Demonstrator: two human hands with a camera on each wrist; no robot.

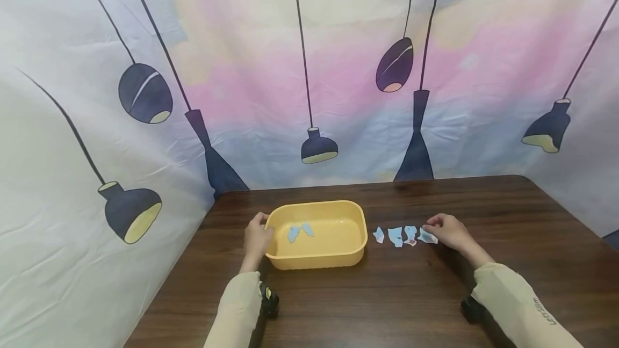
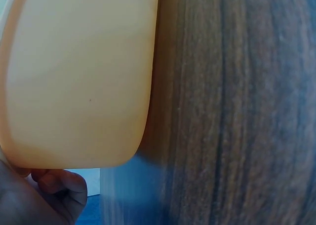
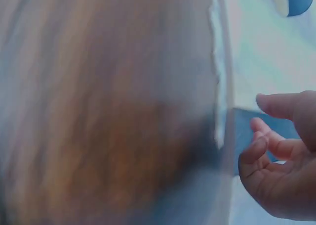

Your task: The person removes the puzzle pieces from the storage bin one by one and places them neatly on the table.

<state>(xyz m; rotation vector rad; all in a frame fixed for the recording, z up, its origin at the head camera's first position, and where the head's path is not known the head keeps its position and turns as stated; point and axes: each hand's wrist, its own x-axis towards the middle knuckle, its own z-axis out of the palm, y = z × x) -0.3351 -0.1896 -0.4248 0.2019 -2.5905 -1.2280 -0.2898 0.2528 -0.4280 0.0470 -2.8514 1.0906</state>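
My left hand grips the left end of a yellow plastic basin, with the thumb at its rim. In the left wrist view, the curled fingers show beside the basin's wall. Two light-blue torn paper pieces lie inside, toward the left. Right of the basin, several similar pieces sit in a row on the table, from a small one to a rightmost one. My right hand is at that rightmost piece, its fingertips overlapping the edge. In the right wrist view, thumb and fingers stand apart with nothing between them.
Everything rests on a dark brown wooden table. Behind it hangs a pastel cloth printed with dark hanging lamps. Black wrist devices sit under both sleeves.
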